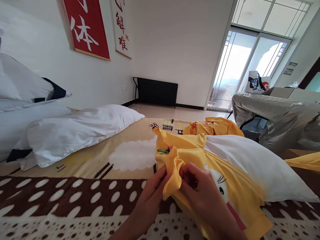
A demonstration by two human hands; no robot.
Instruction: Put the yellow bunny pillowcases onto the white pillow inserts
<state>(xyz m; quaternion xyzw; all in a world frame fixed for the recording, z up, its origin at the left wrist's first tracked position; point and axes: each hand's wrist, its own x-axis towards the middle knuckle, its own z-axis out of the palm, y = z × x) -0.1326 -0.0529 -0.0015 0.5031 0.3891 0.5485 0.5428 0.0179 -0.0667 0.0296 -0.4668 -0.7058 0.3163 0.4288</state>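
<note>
so the left hand (153, 188) and right hand (203, 193) are both pinching a bunched fold of the yellow cloth (240, 176) between them; loose grip on slick-looking fabric could let that fold flop open imo; white pillow (247, 151) just right of the hands, can't tell if it's inside or under; printed bag (253, 82) way beyond them, right side, contents hidden

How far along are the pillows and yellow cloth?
Done: nothing clearly; no fully covered pillow shows. In hand: left hand and right hand pinch a fold of printed cloth beside the right pillow; whether it's partly inside, can't tell. Probably remaining: that pillow's exposed white end, the bare left pillow, the bunched cloth behind.
</note>
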